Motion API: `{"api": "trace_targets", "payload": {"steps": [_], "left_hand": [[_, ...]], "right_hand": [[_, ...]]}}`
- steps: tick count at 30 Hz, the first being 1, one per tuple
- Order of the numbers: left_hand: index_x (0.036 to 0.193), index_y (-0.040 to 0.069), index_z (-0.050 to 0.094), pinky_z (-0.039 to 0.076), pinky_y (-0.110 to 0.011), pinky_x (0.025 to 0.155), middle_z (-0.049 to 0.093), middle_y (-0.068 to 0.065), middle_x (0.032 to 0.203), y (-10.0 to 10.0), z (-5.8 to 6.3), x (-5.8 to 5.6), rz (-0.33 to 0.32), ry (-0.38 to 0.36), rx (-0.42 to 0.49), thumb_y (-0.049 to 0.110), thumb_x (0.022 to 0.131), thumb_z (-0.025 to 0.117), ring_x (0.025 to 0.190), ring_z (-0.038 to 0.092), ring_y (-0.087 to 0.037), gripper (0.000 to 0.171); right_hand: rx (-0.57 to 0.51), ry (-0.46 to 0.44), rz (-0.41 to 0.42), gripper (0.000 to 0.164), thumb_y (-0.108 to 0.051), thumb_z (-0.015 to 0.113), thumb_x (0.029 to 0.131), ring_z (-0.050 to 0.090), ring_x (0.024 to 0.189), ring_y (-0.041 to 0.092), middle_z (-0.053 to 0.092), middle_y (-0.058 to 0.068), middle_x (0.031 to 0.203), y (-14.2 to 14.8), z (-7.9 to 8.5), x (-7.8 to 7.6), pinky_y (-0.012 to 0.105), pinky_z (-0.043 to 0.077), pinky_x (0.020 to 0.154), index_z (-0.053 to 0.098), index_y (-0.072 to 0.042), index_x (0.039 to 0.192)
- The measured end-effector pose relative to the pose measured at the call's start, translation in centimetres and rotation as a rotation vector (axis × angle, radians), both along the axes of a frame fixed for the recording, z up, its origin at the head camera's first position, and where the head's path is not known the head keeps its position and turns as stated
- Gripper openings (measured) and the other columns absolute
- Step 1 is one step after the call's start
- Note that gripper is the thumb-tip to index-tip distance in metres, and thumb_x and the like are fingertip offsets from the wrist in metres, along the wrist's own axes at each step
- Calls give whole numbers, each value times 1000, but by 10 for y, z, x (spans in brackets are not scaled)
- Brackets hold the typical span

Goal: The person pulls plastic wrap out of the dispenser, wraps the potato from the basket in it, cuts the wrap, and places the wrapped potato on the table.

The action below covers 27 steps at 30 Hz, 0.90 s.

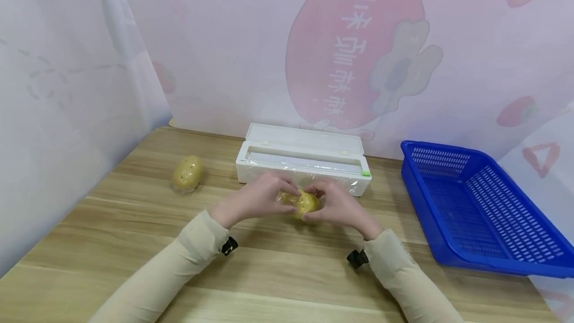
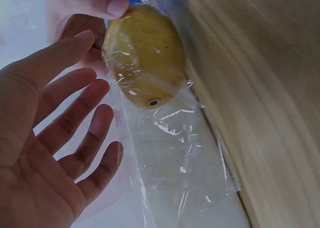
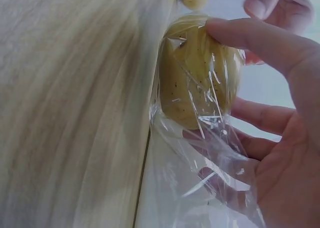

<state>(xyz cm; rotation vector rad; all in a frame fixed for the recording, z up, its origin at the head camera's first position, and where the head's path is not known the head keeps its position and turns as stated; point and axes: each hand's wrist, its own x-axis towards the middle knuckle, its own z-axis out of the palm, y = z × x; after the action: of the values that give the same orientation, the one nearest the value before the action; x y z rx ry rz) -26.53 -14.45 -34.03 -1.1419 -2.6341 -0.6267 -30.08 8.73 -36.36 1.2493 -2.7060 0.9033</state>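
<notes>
A potato lies in front of the white box, partly covered in clear cling film. My right hand holds it, the thumb pressing the film on top and the fingers behind, as the right wrist view shows. Film hangs from the potato over the right fingers. My left hand is just to the left, its fingers loosely bent and apart from the potato in the left wrist view. Behind both hands stands the cling film box, lid up, with a roll inside and a green slider at its right end.
Another potato, apparently film-wrapped, sits on the wooden table to the left. On the right is a blue plastic basket with perforated sides. A printed pink curtain hangs behind the table.
</notes>
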Motion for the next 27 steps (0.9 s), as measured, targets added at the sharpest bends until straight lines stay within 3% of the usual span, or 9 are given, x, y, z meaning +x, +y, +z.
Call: {"api": "trace_targets", "payload": {"steps": [8,15,27], "left_hand": [[112,10,74,46,-36,89,66,-1,111,7,-12,2,59,77,-57,37,70,89,102,57,-18,53],[114,13,74,41,-39,93,64,1,109,7,-13,4,97,112,-74,39,66,91,103,54,-20,57],[118,13,71,37,-44,100,63,-3,116,7,-14,1,160,75,-75,44,62,92,110,53,-26,67]], "right_hand": [[-20,-68,5,53,-31,92,67,58,90,11,64,-7,99,2,-1,-1,33,53,75,70,-10,111],[-38,-128,9,54,-30,93,66,59,95,12,66,-7,101,2,2,-1,36,52,81,70,-11,111],[-81,-195,-21,65,-27,92,65,58,103,16,64,-2,108,7,7,1,41,48,92,65,-5,120]]}}
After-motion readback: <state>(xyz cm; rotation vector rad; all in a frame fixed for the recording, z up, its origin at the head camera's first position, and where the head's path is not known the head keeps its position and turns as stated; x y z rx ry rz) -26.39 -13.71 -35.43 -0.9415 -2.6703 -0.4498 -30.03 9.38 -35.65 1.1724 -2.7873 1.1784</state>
